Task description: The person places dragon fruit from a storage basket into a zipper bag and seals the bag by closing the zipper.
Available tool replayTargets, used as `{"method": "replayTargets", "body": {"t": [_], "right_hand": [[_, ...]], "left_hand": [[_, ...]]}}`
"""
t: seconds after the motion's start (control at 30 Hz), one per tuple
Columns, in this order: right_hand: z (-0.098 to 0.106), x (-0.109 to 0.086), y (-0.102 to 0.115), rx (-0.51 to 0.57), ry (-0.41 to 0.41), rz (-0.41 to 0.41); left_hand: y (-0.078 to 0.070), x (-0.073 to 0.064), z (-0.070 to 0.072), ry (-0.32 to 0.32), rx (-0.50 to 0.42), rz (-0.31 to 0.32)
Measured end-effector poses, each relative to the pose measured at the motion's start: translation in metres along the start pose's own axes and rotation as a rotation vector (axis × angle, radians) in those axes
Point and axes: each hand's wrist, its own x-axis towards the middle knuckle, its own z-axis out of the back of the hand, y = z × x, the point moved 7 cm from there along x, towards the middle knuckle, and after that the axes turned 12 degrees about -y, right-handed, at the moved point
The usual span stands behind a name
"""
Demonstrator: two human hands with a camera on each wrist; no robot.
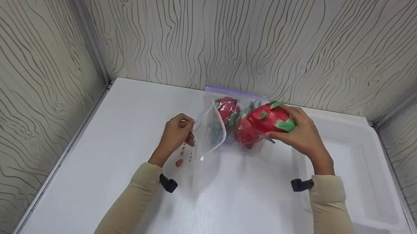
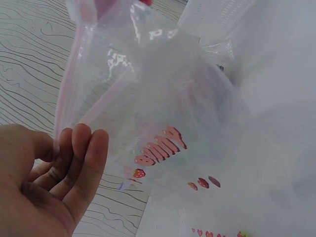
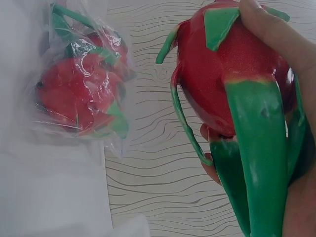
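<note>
My left hand [image 1: 179,131] pinches the edge of a clear zip bag [image 2: 163,103] between thumb and fingers. That bag has a pinkish zip strip and red strawberry and letter prints; its mouth gapes toward the right in the head view. In my right hand [image 1: 302,132] is a red dragon fruit [image 3: 217,74] with green leaf tips, gripped from its right side. Two more dragon fruits [image 1: 228,109] lie inside a second clear bag [image 3: 79,94], which has a purple zip strip along its far edge. The held fruit overlaps this second bag in the head view.
A white rectangular tray [image 1: 383,224] stands on the right of the white table [image 1: 241,224], beside my right forearm. Wood-patterned panels [image 1: 223,30] rise at the back and on both sides of the table.
</note>
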Motion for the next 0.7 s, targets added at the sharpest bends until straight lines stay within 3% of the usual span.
{"method": "replayTargets", "body": {"t": [0.7], "right_hand": [[-0.012, 0.004, 0.015, 0.012, 0.009, 0.034]], "left_hand": [[0.001, 0.002, -0.002, 0.0, 0.022, 0.025]]}}
